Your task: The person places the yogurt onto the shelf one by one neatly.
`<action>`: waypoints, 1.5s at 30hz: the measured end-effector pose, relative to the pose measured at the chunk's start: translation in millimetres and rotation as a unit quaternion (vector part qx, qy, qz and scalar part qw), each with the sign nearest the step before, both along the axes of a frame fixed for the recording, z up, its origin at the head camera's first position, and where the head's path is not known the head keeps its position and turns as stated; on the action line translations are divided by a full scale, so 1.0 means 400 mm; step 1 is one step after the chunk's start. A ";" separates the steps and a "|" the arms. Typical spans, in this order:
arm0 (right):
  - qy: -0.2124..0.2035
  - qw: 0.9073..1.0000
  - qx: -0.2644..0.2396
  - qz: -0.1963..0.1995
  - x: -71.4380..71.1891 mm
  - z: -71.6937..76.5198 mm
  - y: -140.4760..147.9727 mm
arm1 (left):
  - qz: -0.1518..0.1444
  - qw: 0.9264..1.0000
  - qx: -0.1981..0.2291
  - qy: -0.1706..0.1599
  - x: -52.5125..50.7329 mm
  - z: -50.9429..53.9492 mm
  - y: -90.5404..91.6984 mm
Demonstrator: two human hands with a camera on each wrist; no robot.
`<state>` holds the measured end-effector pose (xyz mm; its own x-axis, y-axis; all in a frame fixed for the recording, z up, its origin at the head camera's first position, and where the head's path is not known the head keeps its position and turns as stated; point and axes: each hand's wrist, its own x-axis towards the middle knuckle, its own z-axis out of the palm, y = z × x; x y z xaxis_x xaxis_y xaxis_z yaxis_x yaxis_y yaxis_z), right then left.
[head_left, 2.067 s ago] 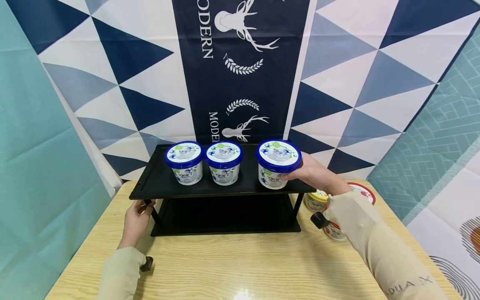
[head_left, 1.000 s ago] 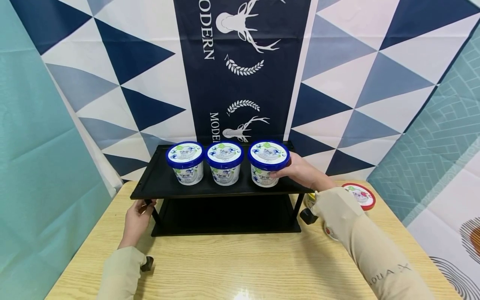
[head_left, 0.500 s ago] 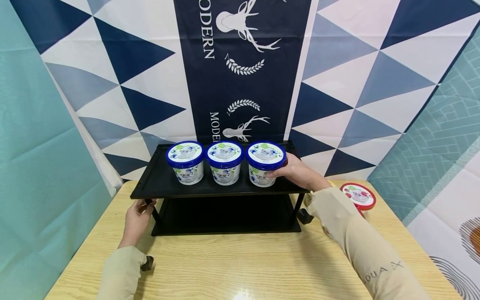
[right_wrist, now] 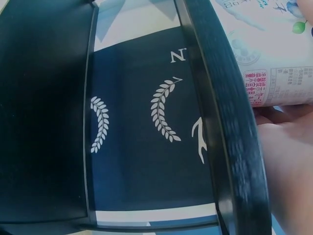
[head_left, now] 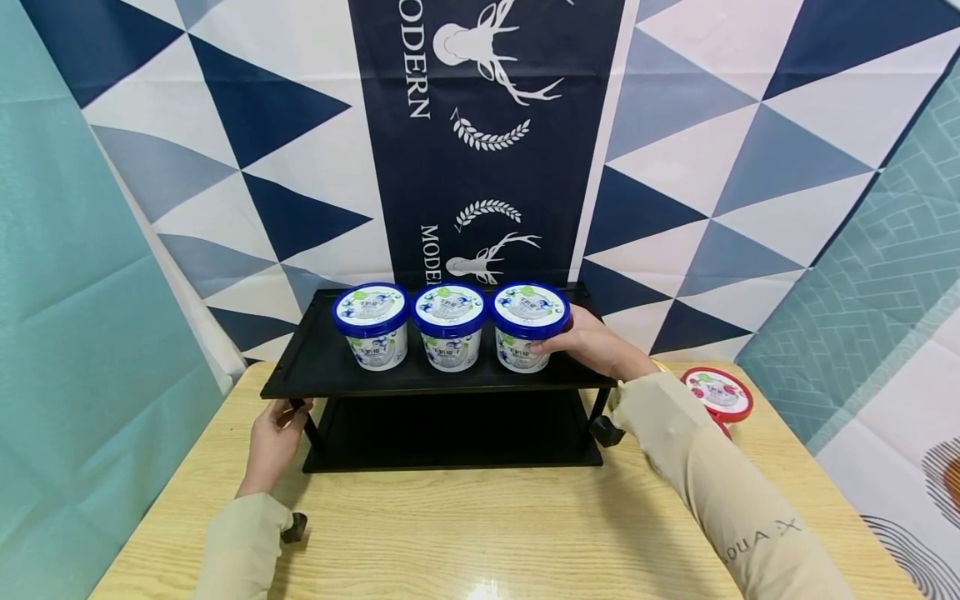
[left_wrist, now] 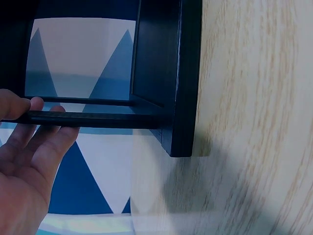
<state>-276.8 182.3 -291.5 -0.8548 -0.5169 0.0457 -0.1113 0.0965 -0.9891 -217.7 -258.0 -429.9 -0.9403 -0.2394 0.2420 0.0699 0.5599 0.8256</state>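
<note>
Nearest to us, the pale wood tabletop (head_left: 450,533) runs along the front of the black rack (head_left: 307,358), and here's the left hand (head_left: 273,442) at the rack's front left post (left_wrist: 98,120). Fingers and thumb are closed in around that post, with no tub in their grip; steadying the rack, I'd say.

Up onto the rack's top shelf, and here's the action! The right tub (head_left: 528,312), blue-lidded and upright, stands toward the rack's right side, and the right hand (head_left: 596,342) has it: thumb across the front, palm against the side, only a tub's breadth of opening. This reads as the lining-up step, the tub being squared with its neighbours. The next move, in my judgement, calls for easing those fingers off without dragging the row.

Along the same shelf, nearer the rack's left side, sit the middle tub (head_left: 450,321) and the left tub (head_left: 372,321), both upright. Beyond the rack's right end, there's a red-lidded tub (head_left: 717,393); a yellow edge (head_left: 662,367) behind the sleeve may be another lid, but the arm hides too much. And behind the rack, the stag-and-triangle backdrop (head_left: 487,183) rises.
</note>
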 end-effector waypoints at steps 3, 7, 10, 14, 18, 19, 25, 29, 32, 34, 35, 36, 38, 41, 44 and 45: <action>0.000 1.000 -0.001 -0.001 -0.001 -0.002 0.002 | -0.005 1.000 0.003 0.004 -0.001 -0.001 0.000; -0.003 1.000 0.000 -0.002 -0.002 -0.004 0.005 | 0.000 1.000 -0.003 0.003 -0.002 -0.004 -0.001; -0.005 1.000 -0.002 -0.002 -0.002 -0.005 0.005 | 0.003 1.000 -0.007 0.000 -0.003 -0.006 -0.002; -0.005 1.000 -0.001 -0.001 -0.004 -0.005 0.005 | 0.000 1.000 0.005 0.000 -0.004 -0.007 -0.002; -0.010 1.000 -0.001 0.001 -0.005 -0.004 0.004 | 0.001 1.000 0.005 -0.001 -0.004 -0.008 -0.003; -0.010 1.000 -0.001 0.001 -0.005 -0.004 0.003 | 0.001 1.000 0.005 -0.001 -0.004 -0.009 -0.003; -0.010 1.000 -0.001 -0.003 -0.004 -0.002 0.000 | 0.002 1.000 0.005 0.006 -0.003 -0.005 -0.002; -0.010 1.000 0.008 -0.005 -0.002 -0.004 0.005 | 0.003 1.000 0.002 0.005 -0.002 -0.003 0.000; -0.008 1.000 0.021 -0.016 0.002 -0.005 0.009 | 0.000 1.000 0.005 0.004 -0.003 -0.004 0.001; -0.001 0.999 0.041 -0.033 0.007 -0.003 0.011 | -0.001 1.000 0.008 0.003 -0.003 -0.004 0.001; 0.003 0.998 0.052 -0.042 0.010 -0.002 0.010 | -0.002 1.000 0.010 0.004 -0.003 -0.004 0.001; 0.008 0.997 0.063 -0.050 0.014 -0.001 0.010 | -0.002 1.000 0.008 0.005 -0.003 -0.003 0.000; 0.019 0.994 0.084 -0.063 0.020 0.002 0.007 | -0.001 1.000 0.008 0.007 -0.003 -0.004 -0.001; 0.020 0.992 0.091 -0.080 0.027 0.006 -0.001 | 0.002 1.000 0.001 0.007 -0.003 -0.005 -0.002; 0.018 0.992 0.091 -0.089 0.031 0.008 -0.005 | 0.008 1.000 -0.007 0.005 -0.005 -0.007 -0.001; 0.018 0.992 0.091 -0.091 0.031 0.008 -0.006 | 0.009 1.000 -0.008 0.004 -0.005 -0.007 -0.001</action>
<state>-264.4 179.8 -288.3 -0.9343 -0.3566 -0.0027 -0.1096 0.2945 -0.9493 -219.9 -258.5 -432.8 -0.9337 -0.2524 0.2540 0.0666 0.5745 0.8158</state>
